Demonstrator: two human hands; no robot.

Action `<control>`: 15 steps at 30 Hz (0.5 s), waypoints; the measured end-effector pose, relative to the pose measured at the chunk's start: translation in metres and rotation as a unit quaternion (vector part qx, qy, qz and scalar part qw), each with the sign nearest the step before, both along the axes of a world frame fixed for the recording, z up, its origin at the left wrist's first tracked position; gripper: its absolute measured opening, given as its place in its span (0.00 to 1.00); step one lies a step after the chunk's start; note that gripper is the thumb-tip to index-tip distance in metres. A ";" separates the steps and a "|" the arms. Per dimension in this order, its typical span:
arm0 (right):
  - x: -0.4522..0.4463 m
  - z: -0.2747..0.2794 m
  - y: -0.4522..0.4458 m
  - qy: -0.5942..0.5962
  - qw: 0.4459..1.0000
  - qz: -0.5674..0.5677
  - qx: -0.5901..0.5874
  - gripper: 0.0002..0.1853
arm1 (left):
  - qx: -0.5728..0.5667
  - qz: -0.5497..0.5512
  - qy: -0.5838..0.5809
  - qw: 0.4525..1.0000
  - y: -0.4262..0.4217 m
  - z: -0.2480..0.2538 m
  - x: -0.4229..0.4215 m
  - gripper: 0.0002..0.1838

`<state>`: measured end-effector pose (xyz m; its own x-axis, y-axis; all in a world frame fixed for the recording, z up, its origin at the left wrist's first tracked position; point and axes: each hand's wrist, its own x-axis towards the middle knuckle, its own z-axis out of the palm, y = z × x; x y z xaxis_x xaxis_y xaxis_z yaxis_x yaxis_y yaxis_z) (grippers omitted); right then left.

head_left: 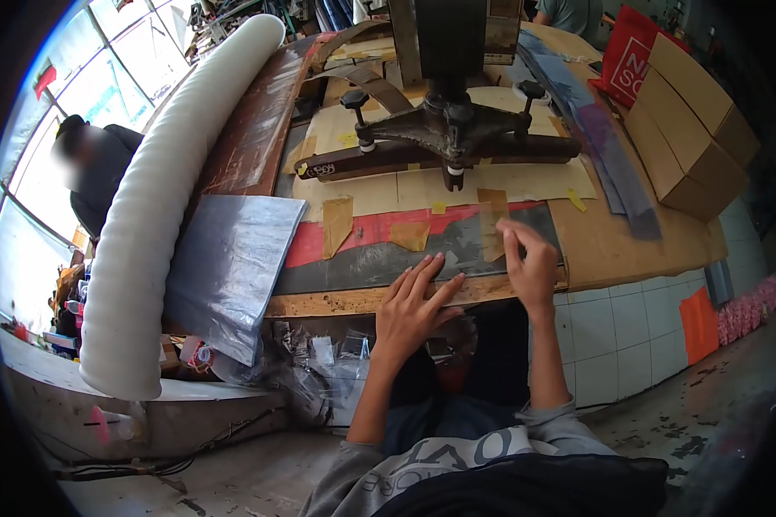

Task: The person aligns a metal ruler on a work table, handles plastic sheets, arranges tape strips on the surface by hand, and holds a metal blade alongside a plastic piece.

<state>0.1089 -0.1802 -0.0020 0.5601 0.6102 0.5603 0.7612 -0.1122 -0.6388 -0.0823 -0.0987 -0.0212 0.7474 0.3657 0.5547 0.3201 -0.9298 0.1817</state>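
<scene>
My left hand (412,306) lies with its fingers spread over the wooden front edge (336,302) of the work table, the fingertips on the dark surface. My right hand (533,263) is raised slightly to the right, thumb and forefinger brought together in a pinch. Those fingertips are beside a strip of brown tape (492,215); whether they hold anything is too small to tell. More brown tape pieces (337,226) (409,235) are stuck across the red and dark surface. Beyond them stands a black metal press head (448,129) with a long bar above a pale board (388,189).
On the left are a stack of clear bluish plastic sheets (233,250) and a long white foam roll (159,198). Cardboard boxes (690,138) and a red bag (629,56) stand on the right. Another person (103,164) is beyond the roll. Plastic scraps (328,353) hang below the table.
</scene>
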 end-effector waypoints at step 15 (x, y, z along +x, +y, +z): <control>0.050 -0.015 0.012 -0.168 0.948 -0.114 -0.244 0.23 | -0.301 -0.055 -0.184 0.934 0.010 0.019 -0.006 0.24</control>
<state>0.1586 -0.1685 -0.0174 0.5480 0.7280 0.4121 0.8334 -0.5175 -0.1941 -0.0883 -0.0891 -0.0021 0.5976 0.6266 0.5003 0.0421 -0.6476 0.7608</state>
